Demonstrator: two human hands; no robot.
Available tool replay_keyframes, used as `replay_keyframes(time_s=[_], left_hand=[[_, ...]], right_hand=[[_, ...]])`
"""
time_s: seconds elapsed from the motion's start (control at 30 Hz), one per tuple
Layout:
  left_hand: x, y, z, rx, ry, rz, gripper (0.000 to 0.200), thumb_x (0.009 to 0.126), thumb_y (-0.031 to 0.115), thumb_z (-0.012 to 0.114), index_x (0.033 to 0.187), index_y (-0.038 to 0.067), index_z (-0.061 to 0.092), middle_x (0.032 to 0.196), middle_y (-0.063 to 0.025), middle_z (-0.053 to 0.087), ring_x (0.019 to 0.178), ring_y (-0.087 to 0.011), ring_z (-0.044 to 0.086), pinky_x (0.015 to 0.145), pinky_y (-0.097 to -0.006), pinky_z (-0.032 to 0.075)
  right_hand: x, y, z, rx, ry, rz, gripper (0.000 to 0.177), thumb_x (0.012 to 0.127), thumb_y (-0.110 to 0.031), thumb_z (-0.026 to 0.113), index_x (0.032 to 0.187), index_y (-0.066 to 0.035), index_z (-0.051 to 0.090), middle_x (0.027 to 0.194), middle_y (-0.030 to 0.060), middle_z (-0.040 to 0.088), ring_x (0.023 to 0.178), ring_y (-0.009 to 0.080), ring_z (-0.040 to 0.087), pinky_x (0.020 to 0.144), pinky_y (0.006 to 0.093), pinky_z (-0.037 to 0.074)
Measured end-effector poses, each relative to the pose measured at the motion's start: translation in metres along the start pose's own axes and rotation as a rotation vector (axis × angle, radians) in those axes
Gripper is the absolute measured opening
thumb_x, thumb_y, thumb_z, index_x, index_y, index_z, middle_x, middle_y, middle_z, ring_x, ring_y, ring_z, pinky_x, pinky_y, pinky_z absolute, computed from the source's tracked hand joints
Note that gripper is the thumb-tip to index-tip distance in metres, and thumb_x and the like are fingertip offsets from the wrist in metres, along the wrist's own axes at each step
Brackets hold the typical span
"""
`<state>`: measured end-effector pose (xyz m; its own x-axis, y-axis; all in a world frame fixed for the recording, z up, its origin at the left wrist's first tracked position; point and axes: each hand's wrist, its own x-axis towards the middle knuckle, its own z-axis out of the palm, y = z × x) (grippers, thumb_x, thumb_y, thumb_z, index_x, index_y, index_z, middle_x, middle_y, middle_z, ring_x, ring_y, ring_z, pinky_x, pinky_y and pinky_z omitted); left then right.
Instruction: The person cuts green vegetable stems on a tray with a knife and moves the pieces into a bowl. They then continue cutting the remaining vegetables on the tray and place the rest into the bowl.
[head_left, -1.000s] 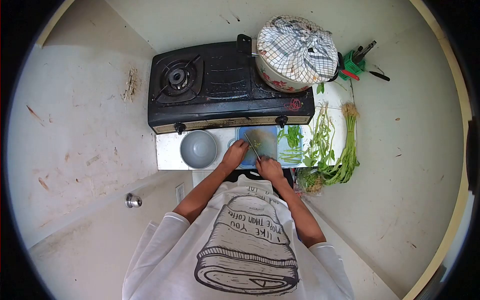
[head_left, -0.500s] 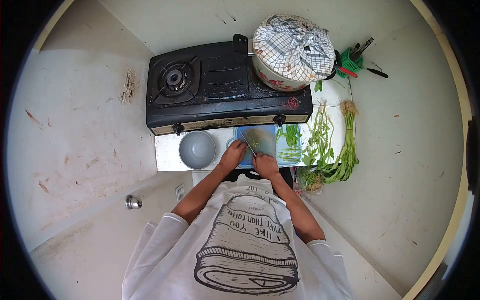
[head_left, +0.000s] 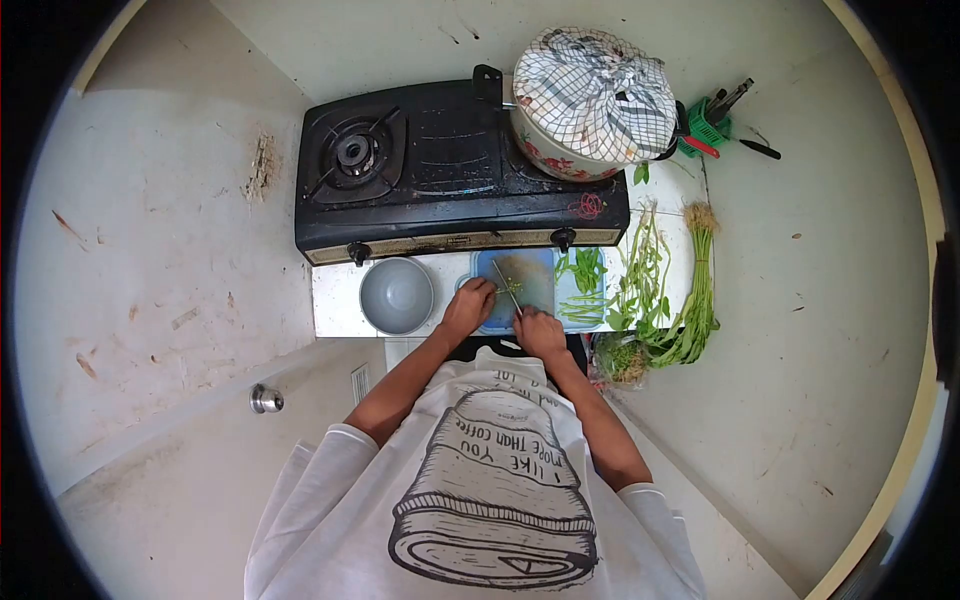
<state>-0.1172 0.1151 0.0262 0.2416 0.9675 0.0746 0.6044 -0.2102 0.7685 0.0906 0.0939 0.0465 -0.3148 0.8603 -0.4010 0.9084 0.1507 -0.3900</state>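
My right hand (head_left: pixel 541 332) is closed round the handle of a knife (head_left: pixel 505 281), whose thin blade slants up and left over the blue cutting board (head_left: pixel 538 272). My left hand (head_left: pixel 471 306) is closed at the board's left side, its fingertips pinching thin green stems (head_left: pixel 501 291) close to the blade. Small chopped green pieces lie around the blade. Leaves (head_left: pixel 585 268) and cut stems (head_left: pixel 580 311) rest on the board's right part. To the left of my left hand stands a grey bowl (head_left: pixel 397 296).
Behind the board is a black two-burner stove (head_left: pixel 450 150) bearing a cloth-covered pot (head_left: pixel 565 160). Loose greens (head_left: pixel 648 270) and a rooted bundle (head_left: pixel 700 270) lie at right, above a plastic bag of trimmings (head_left: pixel 626 362). A green basket (head_left: pixel 706 130) holds utensils. Walls stand close on both sides.
The knife and my right hand have shifted slightly right, away from my left hand. More of the stem between my left fingers and the blade shows. The whole view has shifted slightly.
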Motion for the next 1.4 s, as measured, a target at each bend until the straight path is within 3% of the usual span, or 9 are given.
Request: replay_keyframes(time_s=[0.3, 0.4, 0.5, 0.7, 0.8, 0.9, 1.2, 1.3, 1.4], left_hand=[[0.001, -0.001, 0.003, -0.038, 0.016, -0.046, 0.009, 0.086, 0.001, 0.065, 0.095, 0.0, 0.067, 0.093, -0.0205, 0.064, 0.088, -0.0428, 0.065, 0.079, -0.05, 0.054], [0.0, -0.001, 0.002, -0.009, 0.035, -0.016, 0.009, 0.086, 0.001, 0.068, 0.096, 0.001, 0.07, 0.091, -0.0177, 0.066, 0.081, -0.0393, 0.067, 0.074, -0.0465, 0.056], [0.001, -0.001, 0.006, -0.062, 0.041, -0.104, 0.01, 0.085, -0.001, 0.069, 0.095, 0.0, 0.071, 0.091, -0.0167, 0.067, 0.079, -0.0355, 0.068, 0.073, -0.0436, 0.056], [0.002, 0.003, 0.006, -0.171, 0.057, -0.208, 0.007, 0.084, -0.002, 0.067, 0.091, 0.0, 0.068, 0.088, -0.0186, 0.065, 0.082, -0.0392, 0.067, 0.074, -0.0467, 0.056], [0.001, 0.002, 0.006, -0.14, 0.067, -0.172, 0.01, 0.084, -0.002, 0.07, 0.094, -0.001, 0.07, 0.087, -0.0157, 0.065, 0.077, -0.0321, 0.068, 0.072, -0.0411, 0.057], [0.001, 0.001, 0.006, -0.121, 0.039, -0.161, 0.007, 0.084, -0.001, 0.067, 0.091, -0.001, 0.067, 0.088, -0.0184, 0.063, 0.083, -0.0393, 0.065, 0.075, -0.0472, 0.055], [-0.002, 0.001, 0.008, -0.08, 0.055, -0.127, 0.006, 0.084, 0.0, 0.067, 0.09, -0.001, 0.067, 0.089, -0.019, 0.062, 0.085, -0.0406, 0.064, 0.076, -0.0487, 0.053], [-0.002, 0.003, 0.006, -0.06, 0.062, -0.122, 0.009, 0.086, 0.001, 0.069, 0.095, -0.001, 0.07, 0.087, -0.0156, 0.064, 0.078, -0.0342, 0.067, 0.072, -0.0437, 0.055], [-0.002, 0.006, 0.004, -0.053, 0.055, -0.128, 0.009, 0.086, 0.001, 0.07, 0.095, -0.001, 0.07, 0.088, -0.0166, 0.064, 0.078, -0.0351, 0.067, 0.072, -0.0441, 0.055]], right_hand=[[0.001, 0.003, 0.019, -0.008, 0.025, -0.106, 0.041, 0.103, -0.037, 0.053, 0.097, 0.002, 0.064, 0.077, 0.0269, 0.071, 0.073, 0.0455, 0.073, 0.069, 0.0545, 0.059], [0.008, -0.003, 0.016, -0.015, 0.01, -0.091, 0.04, 0.103, -0.037, 0.052, 0.096, 0.001, 0.064, 0.076, 0.0257, 0.072, 0.073, 0.0437, 0.073, 0.069, 0.0538, 0.06], [0.009, -0.005, 0.013, -0.037, 0.019, -0.083, 0.04, 0.103, -0.037, 0.053, 0.095, 0.001, 0.064, 0.076, 0.0247, 0.072, 0.072, 0.0422, 0.074, 0.069, 0.0527, 0.06], [0.0, 0.002, 0.014, -0.074, 0.051, -0.085, 0.041, 0.102, -0.039, 0.055, 0.093, 0.0, 0.063, 0.077, 0.0244, 0.072, 0.072, 0.0412, 0.074, 0.069, 0.0507, 0.06], [0.0, 0.001, 0.014, -0.073, 0.071, -0.09, 0.041, 0.102, -0.038, 0.055, 0.092, 0.0, 0.064, 0.076, 0.0243, 0.072, 0.071, 0.041, 0.074, 0.067, 0.0502, 0.06], [0.002, -0.001, 0.013, -0.067, 0.105, -0.101, 0.04, 0.102, -0.036, 0.054, 0.089, 0.0, 0.065, 0.074, 0.0237, 0.072, 0.069, 0.041, 0.074, 0.066, 0.0504, 0.06], [-0.004, -0.004, 0.01, -0.043, 0.055, -0.063, 0.039, 0.103, -0.037, 0.055, 0.097, 0.001, 0.063, 0.078, 0.0257, 0.072, 0.073, 0.0434, 0.074, 0.068, 0.0527, 0.06], [-0.009, -0.004, 0.008, -0.021, 0.041, -0.043, 0.039, 0.103, -0.037, 0.055, 0.097, 0.001, 0.063, 0.078, 0.0263, 0.072, 0.072, 0.0442, 0.073, 0.068, 0.0539, 0.06], [-0.011, -0.004, 0.007, -0.033, 0.02, -0.037, 0.038, 0.103, -0.036, 0.055, 0.097, 0.001, 0.063, 0.077, 0.0265, 0.071, 0.072, 0.0446, 0.073, 0.068, 0.0545, 0.06]])
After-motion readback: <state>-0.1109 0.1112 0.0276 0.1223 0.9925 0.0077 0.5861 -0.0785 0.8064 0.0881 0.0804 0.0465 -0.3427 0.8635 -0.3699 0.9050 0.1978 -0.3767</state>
